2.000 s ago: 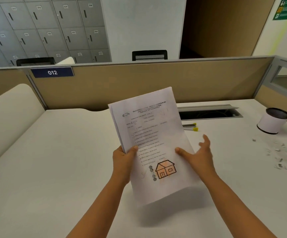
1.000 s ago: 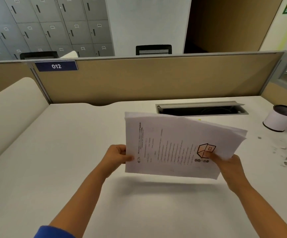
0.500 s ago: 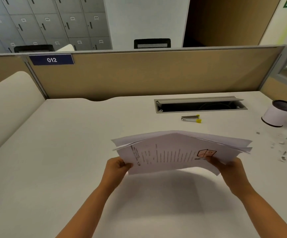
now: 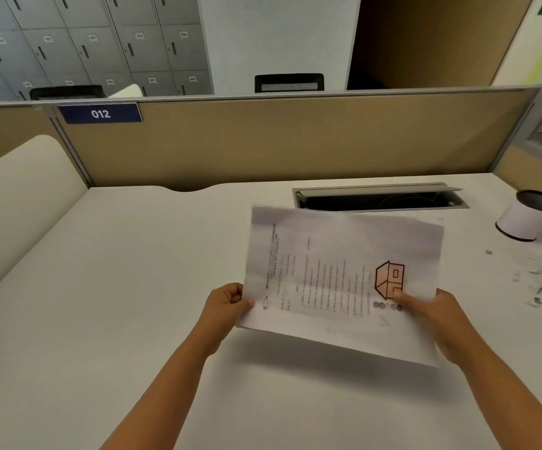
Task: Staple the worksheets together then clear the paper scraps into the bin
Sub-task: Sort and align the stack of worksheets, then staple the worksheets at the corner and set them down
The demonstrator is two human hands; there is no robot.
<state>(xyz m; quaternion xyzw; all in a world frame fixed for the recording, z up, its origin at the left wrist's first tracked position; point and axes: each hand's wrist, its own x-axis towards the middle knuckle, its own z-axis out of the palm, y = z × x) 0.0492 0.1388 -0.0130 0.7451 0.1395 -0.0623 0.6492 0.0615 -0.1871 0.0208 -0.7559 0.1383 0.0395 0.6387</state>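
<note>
Spanning left hand (image 4: 225,305) to right hand (image 4: 443,315): worksheets (image 4: 337,280)

The worksheets (image 4: 334,277) are white with black printed lines, blurred here, and carry a house drawing (image 4: 389,280) outlined in black and filled in orange, with a row of grey dots beneath it. The desk (image 4: 117,287) is off-white. The bin (image 4: 527,216) has a white wall and what looks like a dark mesh rim. Pale grey-white paper scraps (image 4: 537,287) speckle the desk. The partition (image 4: 295,141) is tan, its label (image 4: 100,113) navy with white "012".
</note>
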